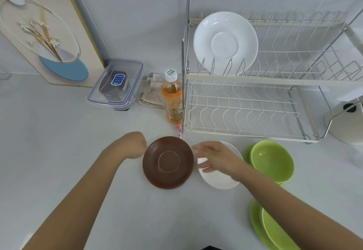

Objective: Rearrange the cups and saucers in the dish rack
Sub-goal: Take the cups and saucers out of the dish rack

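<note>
A brown saucer (168, 162) lies on the white counter in front of the dish rack (251, 110). My left hand (135, 145) is curled at its left rim and touches it. My right hand (216, 158) hovers with its fingers spread over a white saucer (218, 181), and its fingertips reach toward the brown saucer's right rim. Another white saucer (225, 42) stands upright in the rack's upper tier, at the left. The lower tier holds nothing. Two green saucers (272, 160) are stacked to the right, and two more green saucers (273, 230) lie near the bottom edge.
An orange drink bottle (172, 98) stands against the rack's left side, with a folded cloth (152, 90) and a clear lidded box (116, 83) behind it. A decorative board (45, 33) leans on the wall at the left. A pale round object (347, 124) sits to the right of the rack.
</note>
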